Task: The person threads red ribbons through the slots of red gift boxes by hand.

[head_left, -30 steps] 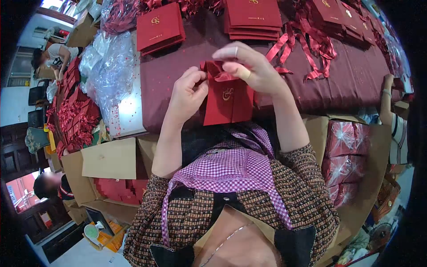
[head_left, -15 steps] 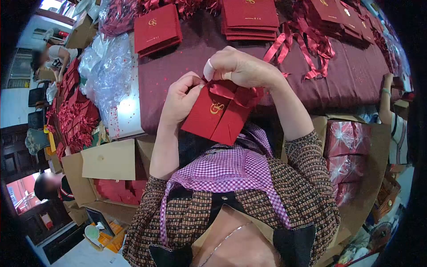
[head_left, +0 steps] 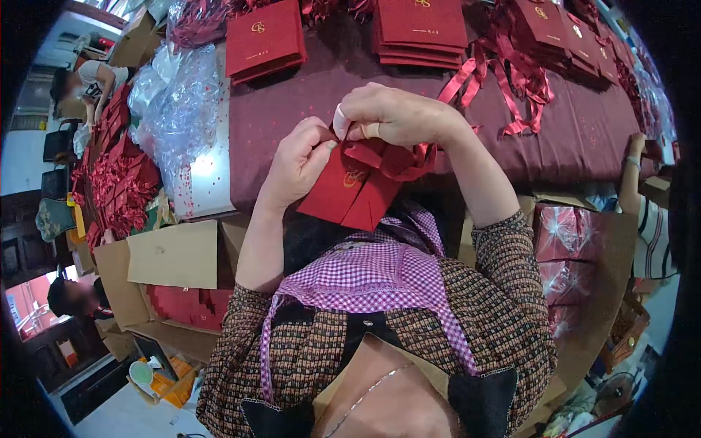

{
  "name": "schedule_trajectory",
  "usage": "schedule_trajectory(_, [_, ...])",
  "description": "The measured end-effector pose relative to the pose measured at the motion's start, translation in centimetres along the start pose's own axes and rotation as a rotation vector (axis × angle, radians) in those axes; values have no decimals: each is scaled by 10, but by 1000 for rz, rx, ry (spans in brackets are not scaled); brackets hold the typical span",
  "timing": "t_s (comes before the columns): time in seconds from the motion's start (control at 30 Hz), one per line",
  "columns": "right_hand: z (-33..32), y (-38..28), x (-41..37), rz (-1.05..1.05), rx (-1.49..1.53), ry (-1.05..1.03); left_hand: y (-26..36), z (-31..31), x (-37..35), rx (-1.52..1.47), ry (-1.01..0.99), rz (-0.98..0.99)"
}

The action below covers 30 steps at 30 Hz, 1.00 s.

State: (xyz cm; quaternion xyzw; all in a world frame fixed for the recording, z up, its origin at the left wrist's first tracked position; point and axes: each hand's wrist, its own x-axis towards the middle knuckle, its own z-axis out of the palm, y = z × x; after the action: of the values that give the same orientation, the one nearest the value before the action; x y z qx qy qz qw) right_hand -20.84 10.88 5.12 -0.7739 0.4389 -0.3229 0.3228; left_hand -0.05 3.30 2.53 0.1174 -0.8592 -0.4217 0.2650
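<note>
A red card pouch (head_left: 343, 193) with a gold monogram hangs tilted between my hands, over the table's near edge. My left hand (head_left: 301, 162) pinches its upper left corner between thumb and fingers. My right hand (head_left: 394, 117), with white wraps on its fingers, is closed at the top edge beside my left fingertips. A red satin ribbon (head_left: 398, 164) loops across the pouch under my right hand. The exact point where ribbon and fingertips meet is hidden.
Stacks of red pouches (head_left: 264, 40) and loose ribbons (head_left: 522, 95) lie on the maroon tablecloth (head_left: 292, 98). Clear plastic (head_left: 175, 109) is at left. Open cartons (head_left: 175, 255) flank my body. Other people are at both sides.
The pouch has tilted slightly and its monogram is now partly covered by the ribbon. Both hands remain pinched at its top. The whole view has shifted a little.
</note>
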Motion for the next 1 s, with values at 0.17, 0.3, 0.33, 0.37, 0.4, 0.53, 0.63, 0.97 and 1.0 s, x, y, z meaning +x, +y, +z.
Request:
schedule_trajectory(0.17, [-8,-4,-6,-150,-47,17,-43,-29,-14,-720,216,-414])
schedule_trajectory(0.3, [-13,-2,-15,17,26,36,-60,-47,-24,-765,449,-357])
schedule_trajectory(0.33, [-11,1,-13,-1,-8,57,-56,-47,-22,-491,473,-427])
schedule_trajectory(0.37, [-10,4,-11,-2,-9,57,-53,-45,-20,-213,490,-489])
schedule_trajectory(0.4, [-9,6,-10,95,44,59,-54,-40,-21,-56,535,-397])
schedule_trajectory(0.53, [-8,12,-1,151,101,98,-7,-33,-23,150,258,-195])
schedule_trajectory(0.63, [-5,19,7,134,137,138,2,-15,-30,148,150,-157])
schedule_trajectory(0.97, [4,28,-25,298,175,387,-53,-23,-43,120,382,-503])
schedule_trajectory(1.0, [9,22,-33,349,137,317,-54,-22,-44,119,384,-505])
